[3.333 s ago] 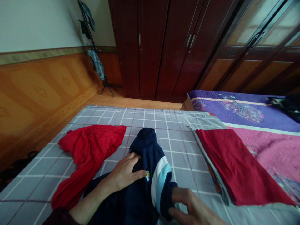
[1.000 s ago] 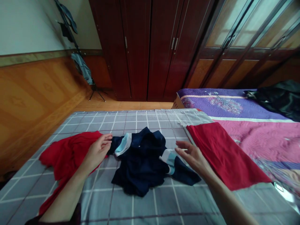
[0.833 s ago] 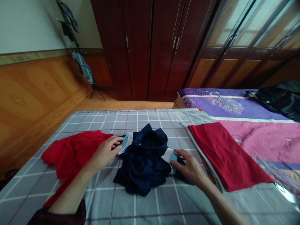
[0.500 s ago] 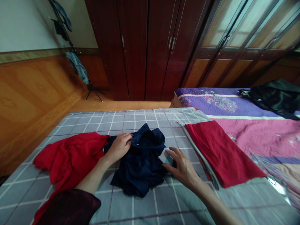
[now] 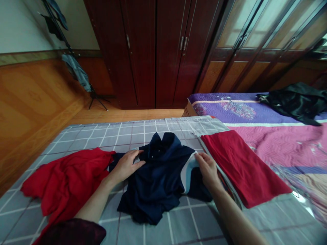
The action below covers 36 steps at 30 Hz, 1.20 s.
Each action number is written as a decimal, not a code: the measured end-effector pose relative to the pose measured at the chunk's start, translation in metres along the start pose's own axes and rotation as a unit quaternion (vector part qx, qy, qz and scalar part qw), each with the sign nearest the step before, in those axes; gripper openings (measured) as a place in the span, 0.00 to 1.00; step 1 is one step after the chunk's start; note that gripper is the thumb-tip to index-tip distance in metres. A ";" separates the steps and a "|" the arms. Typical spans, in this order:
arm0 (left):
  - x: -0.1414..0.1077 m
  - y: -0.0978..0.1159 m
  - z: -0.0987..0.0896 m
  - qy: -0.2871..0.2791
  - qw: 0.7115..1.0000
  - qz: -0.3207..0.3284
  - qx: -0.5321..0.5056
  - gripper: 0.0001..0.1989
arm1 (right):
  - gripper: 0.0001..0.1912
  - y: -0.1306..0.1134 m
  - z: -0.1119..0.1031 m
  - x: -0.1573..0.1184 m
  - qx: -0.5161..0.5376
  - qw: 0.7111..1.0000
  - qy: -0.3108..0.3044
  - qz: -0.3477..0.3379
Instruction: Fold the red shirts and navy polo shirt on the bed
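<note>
A navy polo shirt (image 5: pixel 155 180) with an upright collar lies partly spread and creased in front of me. On its right side the sleeve, banded in white and light blue, is drawn outward. My right hand (image 5: pixel 208 170) pinches the shirt at the top of that band. Across the opposite shoulder rests my left hand (image 5: pixel 127 165), its thumb and fingers apart on the fabric. Beside my left forearm is a crumpled red garment (image 5: pixel 74 177), which touches the navy sleeve. A folded red cloth (image 5: pixel 245 166) lies to the right of my right hand, over other folded fabric.
All this lies on a grey checked bedspread (image 5: pixel 102 136). Beyond it on the right, a purple and pink cover (image 5: pixel 268 143) carries a dark garment (image 5: pixel 298 100). Dark red wardrobes (image 5: pixel 143 68) stand behind, with a clothes stand (image 5: pixel 93 93) at the left.
My right hand has closed on the shirt and moved right and up, spreading the shoulder and banded sleeve outward. My left hand has loosened from near the collar and shifted slightly left.
</note>
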<state>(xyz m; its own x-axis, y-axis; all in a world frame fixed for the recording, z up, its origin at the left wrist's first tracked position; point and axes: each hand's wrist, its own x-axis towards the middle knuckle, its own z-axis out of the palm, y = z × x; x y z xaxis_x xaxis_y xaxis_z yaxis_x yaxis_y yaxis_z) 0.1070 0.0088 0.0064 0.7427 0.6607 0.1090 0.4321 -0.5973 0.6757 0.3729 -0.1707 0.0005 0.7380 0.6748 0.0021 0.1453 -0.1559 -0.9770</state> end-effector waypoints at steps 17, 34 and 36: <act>0.005 0.012 -0.014 0.019 0.986 -0.066 -0.150 0.05 | 0.20 0.008 -0.012 0.017 0.072 0.988 -0.092 0.101; 0.004 0.007 -0.013 -0.012 0.999 -0.016 -0.028 0.12 | 0.18 0.017 -0.008 0.016 0.018 0.997 -0.063 0.028; 0.003 0.006 -0.011 -0.026 0.999 -0.022 0.001 0.13 | 0.20 0.021 -0.009 0.017 -0.013 0.997 -0.071 0.013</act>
<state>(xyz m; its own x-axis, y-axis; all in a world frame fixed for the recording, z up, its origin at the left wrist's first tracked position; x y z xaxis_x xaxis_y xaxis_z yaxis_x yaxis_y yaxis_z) 0.1063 0.0124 0.0184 0.7490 0.6613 0.0410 0.4660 -0.5698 0.6769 0.3944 -0.1688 -0.0179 0.6406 0.7658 -0.0560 0.1448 -0.1921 -0.9706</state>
